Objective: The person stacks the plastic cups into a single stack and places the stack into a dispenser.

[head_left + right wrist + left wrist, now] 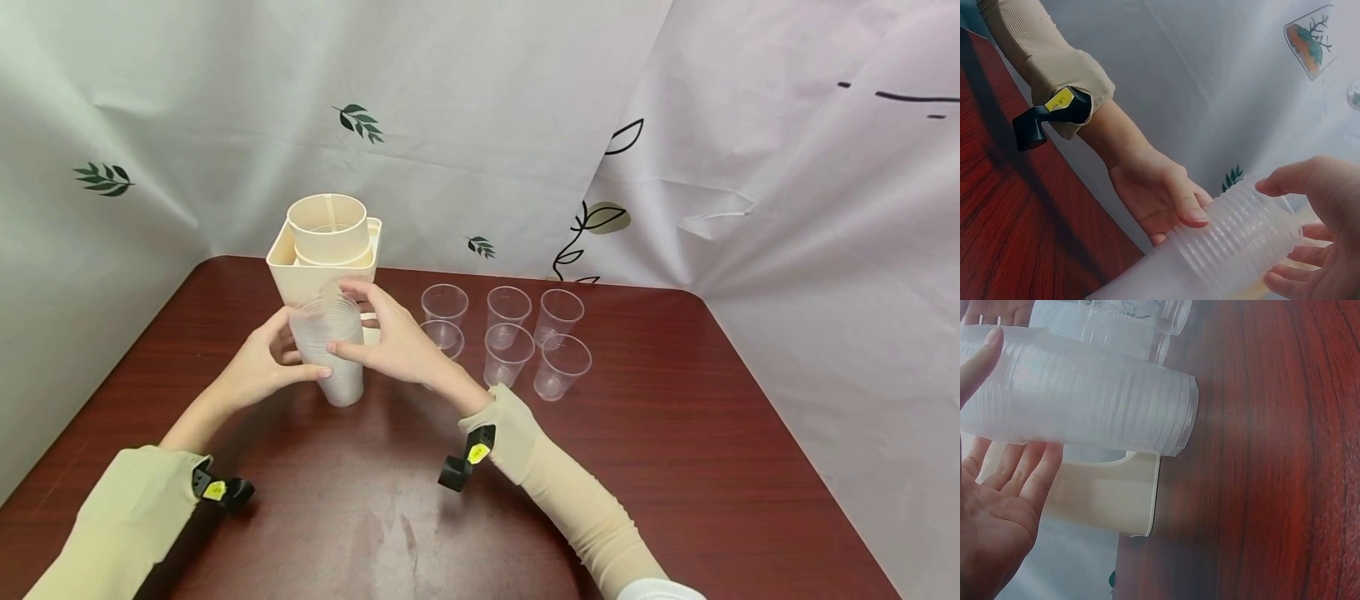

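Note:
A tall stack of nested clear plastic cups (341,375) stands mouths up between the two hands, tilted slightly. My left hand (251,367) grips the stack from the left, its thumb on the near side and its fingers behind. From the right, my right hand (397,337) holds the upper part, thumb in front and fingers around the rims. The right wrist view shows the ridged rims of the stack (1229,237) between both hands. Right behind the stack is a cream-coloured holder (330,237) with a round open tube on top; the stack and hands hide its lower part.
Several single clear cups (561,362) stand upright in two rows right of the holder, on the dark red wooden table (660,433). A white patterned curtain (480,125) hangs behind the table. Small black cameras (468,458) sit on both wrists.

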A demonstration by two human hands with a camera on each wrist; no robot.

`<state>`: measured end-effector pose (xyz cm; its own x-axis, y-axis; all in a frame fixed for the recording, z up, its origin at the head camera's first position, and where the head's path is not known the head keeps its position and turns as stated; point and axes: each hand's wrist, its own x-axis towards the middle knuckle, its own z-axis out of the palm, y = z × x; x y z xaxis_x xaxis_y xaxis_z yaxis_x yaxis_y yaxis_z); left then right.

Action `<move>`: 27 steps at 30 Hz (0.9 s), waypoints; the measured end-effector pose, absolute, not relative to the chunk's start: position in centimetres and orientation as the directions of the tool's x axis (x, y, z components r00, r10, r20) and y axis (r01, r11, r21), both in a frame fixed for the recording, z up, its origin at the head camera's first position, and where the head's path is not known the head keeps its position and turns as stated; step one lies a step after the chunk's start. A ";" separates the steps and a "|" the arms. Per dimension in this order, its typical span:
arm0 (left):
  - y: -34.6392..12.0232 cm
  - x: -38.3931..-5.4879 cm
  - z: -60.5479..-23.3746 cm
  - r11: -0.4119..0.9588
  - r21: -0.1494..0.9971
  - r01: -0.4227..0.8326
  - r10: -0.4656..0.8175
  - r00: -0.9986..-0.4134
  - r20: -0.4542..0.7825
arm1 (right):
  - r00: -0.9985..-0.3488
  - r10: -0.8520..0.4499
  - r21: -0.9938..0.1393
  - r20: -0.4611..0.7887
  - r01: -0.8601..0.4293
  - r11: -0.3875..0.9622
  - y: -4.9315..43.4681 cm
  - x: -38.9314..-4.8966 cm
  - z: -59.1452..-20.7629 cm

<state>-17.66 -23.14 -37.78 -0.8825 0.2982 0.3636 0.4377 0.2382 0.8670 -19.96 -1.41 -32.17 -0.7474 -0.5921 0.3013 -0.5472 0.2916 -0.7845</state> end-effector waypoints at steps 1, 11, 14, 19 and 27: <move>-23.2 -17.7 -37.8 0.240 0.867 0.438 0.298 -0.883 0.363 | -0.752 -0.590 -0.787 0.294 -0.541 0.298 -1.4 -20.0 -32.2; -23.3 -17.8 -37.9 0.252 0.861 0.441 0.305 -0.881 0.362 | -0.800 -0.558 -0.818 0.221 -0.463 0.341 -1.7 -19.9 -32.5; -23.3 -17.8 -38.0 0.250 0.862 0.441 0.304 -0.881 0.362 | -0.801 -0.557 -0.820 0.220 -0.461 0.339 -1.7 -19.9 -32.6; -23.3 -17.9 -38.0 0.256 0.861 0.441 0.301 -0.882 0.362 | -0.800 -0.555 -0.819 0.229 -0.466 0.335 -1.6 -19.9 -32.6; -23.3 -17.9 -38.0 0.254 0.860 0.443 0.303 -0.881 0.364 | -0.803 -0.553 -0.825 0.221 -0.456 0.333 -1.7 -20.0 -32.7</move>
